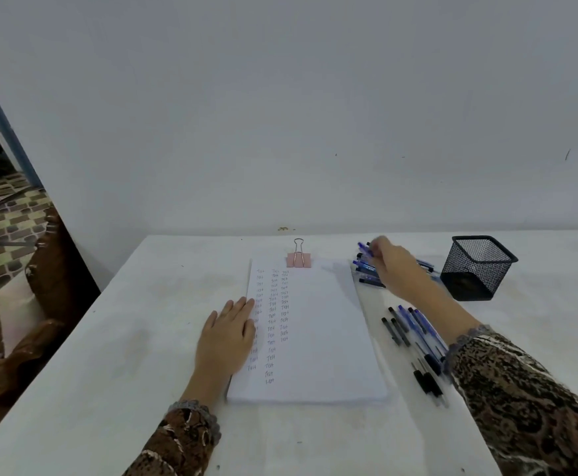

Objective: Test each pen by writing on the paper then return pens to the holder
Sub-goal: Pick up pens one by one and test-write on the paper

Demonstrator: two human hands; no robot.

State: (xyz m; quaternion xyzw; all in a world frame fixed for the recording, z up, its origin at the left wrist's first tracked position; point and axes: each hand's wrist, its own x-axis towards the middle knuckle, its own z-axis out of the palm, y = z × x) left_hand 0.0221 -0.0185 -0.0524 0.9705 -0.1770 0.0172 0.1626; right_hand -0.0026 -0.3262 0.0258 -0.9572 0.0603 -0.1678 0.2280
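Note:
A stack of white paper (318,338) lies on the table, with three columns of small handwritten words on its left half. My left hand (227,334) rests flat on the paper's left edge, fingers straight. My right hand (395,266) reaches to a pile of blue pens (366,269) at the paper's top right corner and pinches one blue pen (364,249) lifted at its far end. A second group of pens (414,338), blue and black, lies beside the paper's right edge under my right forearm. The black mesh holder (478,267) stands to the right of the pile, and no pens show in it.
A pink binder clip (298,258) clamps the paper's top edge. The white table (126,338) meets a plain wall at the back; its left edge drops off to a wooden chair (50,269) and tiled floor.

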